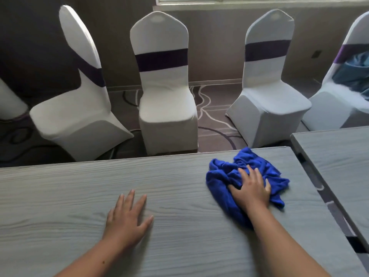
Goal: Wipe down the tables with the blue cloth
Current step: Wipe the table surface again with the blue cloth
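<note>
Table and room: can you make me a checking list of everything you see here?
Surface: grey wood-grain table, bare; second table at right, across a gap.
Job's things: blue cloth, bunched, lying near the first table's far right corner.
Clutter: nothing seen on either table.
Hands: right hand pressed flat on the cloth; left hand open, palm down on the table.
Cables: nothing seen for certain.
Surroundings: white covered chairs with dark sashes, patterned carpet, teal fabric on the rightmost chair.
</note>
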Available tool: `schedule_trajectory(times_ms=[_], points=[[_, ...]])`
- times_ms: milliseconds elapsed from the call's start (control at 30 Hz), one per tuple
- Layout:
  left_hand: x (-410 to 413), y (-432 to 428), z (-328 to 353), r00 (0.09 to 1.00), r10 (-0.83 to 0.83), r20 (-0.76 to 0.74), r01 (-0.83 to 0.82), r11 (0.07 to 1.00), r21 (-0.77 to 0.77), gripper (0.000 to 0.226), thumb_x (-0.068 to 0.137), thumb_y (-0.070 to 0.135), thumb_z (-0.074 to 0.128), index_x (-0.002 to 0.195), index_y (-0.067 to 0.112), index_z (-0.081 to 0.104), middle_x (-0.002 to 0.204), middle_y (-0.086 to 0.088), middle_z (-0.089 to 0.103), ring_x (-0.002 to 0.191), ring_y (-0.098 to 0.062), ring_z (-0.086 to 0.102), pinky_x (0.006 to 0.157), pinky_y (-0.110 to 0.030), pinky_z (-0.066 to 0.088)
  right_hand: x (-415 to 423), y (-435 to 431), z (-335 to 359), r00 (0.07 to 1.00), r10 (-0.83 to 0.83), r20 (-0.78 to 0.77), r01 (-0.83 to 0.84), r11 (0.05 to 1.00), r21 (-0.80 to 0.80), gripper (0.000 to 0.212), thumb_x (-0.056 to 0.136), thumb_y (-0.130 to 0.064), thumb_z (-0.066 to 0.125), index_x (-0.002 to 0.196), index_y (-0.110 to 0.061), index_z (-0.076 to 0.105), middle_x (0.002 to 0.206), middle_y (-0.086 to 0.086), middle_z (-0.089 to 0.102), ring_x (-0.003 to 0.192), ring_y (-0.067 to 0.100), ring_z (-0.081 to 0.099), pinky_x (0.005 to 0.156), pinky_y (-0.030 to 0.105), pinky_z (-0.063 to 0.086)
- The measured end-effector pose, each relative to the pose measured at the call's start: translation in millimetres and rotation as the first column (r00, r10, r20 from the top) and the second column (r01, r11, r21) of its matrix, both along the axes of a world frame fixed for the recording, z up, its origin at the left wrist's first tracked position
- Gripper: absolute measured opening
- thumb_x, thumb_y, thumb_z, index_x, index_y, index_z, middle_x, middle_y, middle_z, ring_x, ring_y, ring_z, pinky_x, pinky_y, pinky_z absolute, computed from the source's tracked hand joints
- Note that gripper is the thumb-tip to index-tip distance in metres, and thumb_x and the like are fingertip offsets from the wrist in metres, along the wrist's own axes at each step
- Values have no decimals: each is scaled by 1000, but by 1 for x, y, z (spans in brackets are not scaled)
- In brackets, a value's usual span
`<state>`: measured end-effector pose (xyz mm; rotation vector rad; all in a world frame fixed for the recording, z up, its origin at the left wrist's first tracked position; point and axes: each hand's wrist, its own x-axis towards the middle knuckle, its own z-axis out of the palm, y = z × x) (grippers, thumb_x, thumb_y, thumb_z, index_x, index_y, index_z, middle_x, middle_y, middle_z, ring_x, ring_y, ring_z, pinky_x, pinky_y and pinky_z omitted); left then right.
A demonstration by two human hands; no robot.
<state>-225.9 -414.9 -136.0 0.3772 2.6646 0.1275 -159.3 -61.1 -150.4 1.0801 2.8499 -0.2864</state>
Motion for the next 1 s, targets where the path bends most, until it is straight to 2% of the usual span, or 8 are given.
schedule_trajectory(times_ms=[233,433,500,567,633,667,767,1000], points=[[-10,-127,11,998,47,32,-47,999,5,75,85,68,32,149,44,2,162,4,-13,149,-22,-11,119,-43,5,-41,-228,7,963,270,-3,-269,957,-107,77,71,-72,40,142,-44,28,160,-9,9,147,15,-2,114,48,1],[-41,-274,17,990,140,23,-139,990,-35,79,83,54,46,151,38,8,163,2,-6,150,-24,-1,120,-41,14,-64,-461,8,833,543,-108,-553,808,-203,75,71,-63,45,140,-40,30,161,-5,8,147,20,-7,111,50,-13],[-48,-321,13,983,180,29,-178,982,-62,81,83,45,47,152,29,6,163,2,-4,150,-22,2,120,-41,16,-66,-527,8,796,592,-127,-604,762,-233,74,70,-59,45,140,-37,32,161,-2,9,147,22,-6,108,48,-19],[-51,-361,11,974,226,25,-224,972,-71,82,83,43,46,152,26,5,163,2,-2,150,-21,1,120,-40,17,-69,-573,13,782,609,-133,-623,749,-227,71,68,-57,48,135,-37,40,159,0,19,147,26,4,109,46,-18],[-54,-385,12,969,246,21,-244,967,-70,82,83,44,45,152,27,4,163,3,-3,150,-20,0,121,-39,14,-71,-595,21,790,599,-133,-613,759,-222,65,61,-58,53,122,-38,55,150,2,40,142,29,28,112,47,0],[-54,-392,13,969,248,19,-246,967,-72,81,84,44,45,152,29,4,163,4,-4,150,-20,-1,121,-38,13,-73,-600,21,790,594,-151,-613,768,-183,64,62,-58,52,122,-38,56,150,2,40,142,29,27,110,48,1],[-52,-391,14,971,237,23,-235,970,-67,78,85,45,43,152,32,5,163,2,-6,150,-22,-3,121,-39,11,-72,-601,10,790,598,-139,-613,755,-233,66,74,-57,39,137,-37,39,160,0,13,147,25,-3,108,48,-15],[-35,-328,14,977,206,61,-202,977,-65,73,87,44,42,151,39,6,163,0,-8,150,-27,-6,120,-45,11,-43,-548,5,845,511,-159,-535,808,-247,59,78,-52,43,135,-37,36,161,-2,10,147,21,-6,111,47,-13]])
